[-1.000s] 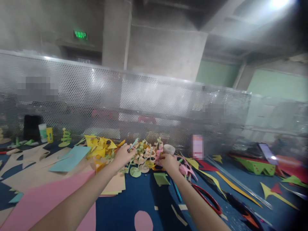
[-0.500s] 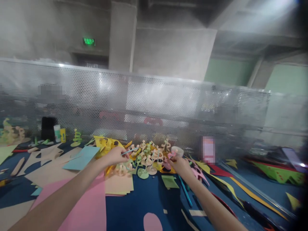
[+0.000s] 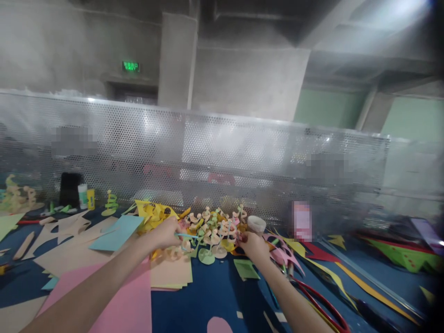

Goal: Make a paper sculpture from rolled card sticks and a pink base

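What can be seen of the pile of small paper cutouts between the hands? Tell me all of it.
The pile of paper cutouts is a loose heap of small curly paper shapes, mostly tan, with pink, green and yellow ones, several standing on round bases. It sits on the blue table before the perforated metal screen. The left hand and the right hand touch its two sides.

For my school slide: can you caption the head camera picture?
Both hands, left and right, reach into paper cutouts on a blue table.

A green lit sign (image 3: 131, 66) hangs on the wall above the perforated screen (image 3: 222, 152). Its characters are too blurred to read. Nothing else carries legible text.
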